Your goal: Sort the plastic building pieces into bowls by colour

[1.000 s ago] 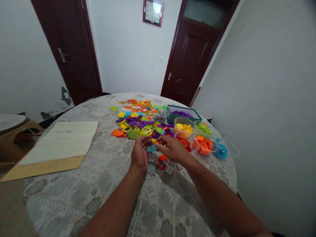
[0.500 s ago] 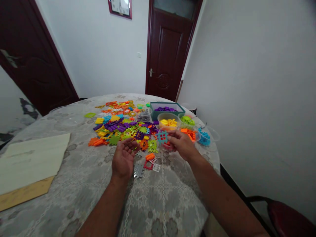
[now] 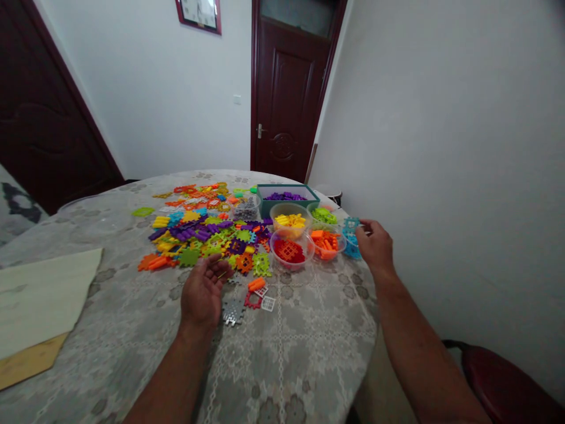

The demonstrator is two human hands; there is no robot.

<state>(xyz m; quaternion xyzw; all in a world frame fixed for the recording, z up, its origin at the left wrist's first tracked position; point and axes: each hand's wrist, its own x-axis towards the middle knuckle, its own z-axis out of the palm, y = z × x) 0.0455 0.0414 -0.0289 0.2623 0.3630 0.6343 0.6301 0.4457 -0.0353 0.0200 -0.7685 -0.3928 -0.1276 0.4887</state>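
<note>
A heap of colourful plastic building pieces (image 3: 207, 227) covers the middle of the round table (image 3: 291, 347). My right hand (image 3: 375, 244) pinches a blue gear-shaped piece (image 3: 352, 224) over the clear bowl of blue pieces (image 3: 353, 246) at the table's right edge. My left hand (image 3: 202, 290) rests palm up on the cloth in front of the heap, fingers loosely curled and apart, nothing in it. A grey piece (image 3: 232, 311), a red ring piece (image 3: 253, 300), a white grid piece (image 3: 267, 303) and an orange piece (image 3: 256, 284) lie beside it.
Clear bowls hold red (image 3: 290, 250), orange (image 3: 325, 242), yellow (image 3: 289, 219) and green pieces (image 3: 323, 215). A teal box (image 3: 286, 195) holds purple ones. Pale boards (image 3: 39, 294) lie on the table's left. A dark red chair seat (image 3: 507, 377) stands at the lower right. Two doors are behind.
My right hand took the blue piece from the heap's front edge and carried it right, to above the bowl of blue pieces. My left hand stayed near the heap. The view swung right.
</note>
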